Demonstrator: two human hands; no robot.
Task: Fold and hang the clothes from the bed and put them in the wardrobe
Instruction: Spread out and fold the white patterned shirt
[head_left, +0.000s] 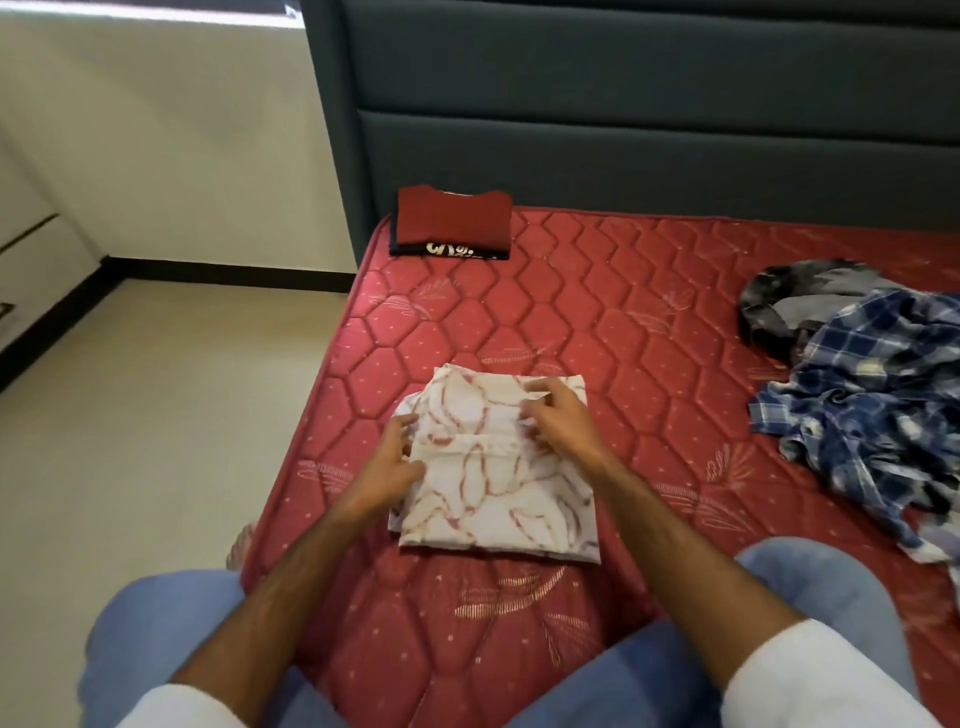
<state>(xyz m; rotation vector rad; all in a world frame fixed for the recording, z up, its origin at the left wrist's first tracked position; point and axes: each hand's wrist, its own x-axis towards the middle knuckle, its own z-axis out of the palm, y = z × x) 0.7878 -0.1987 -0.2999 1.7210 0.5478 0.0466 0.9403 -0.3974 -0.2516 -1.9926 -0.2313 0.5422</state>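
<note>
Fingers (530, 410) of both hands pinch folded shirt (493, 488).

Red quilted mattress (597, 291) under folded shirts (453, 223), patterned cloth (498, 499), plaid heap (872, 384).

A bed with a red quilted mattress (597, 291) stands against a dark grey-green padded headboard (623, 104). To the left, a cream wall (182, 130) meets a pale floor (156, 415) along a black skirting (228, 270). Bright light shows at the wall's top.
</note>
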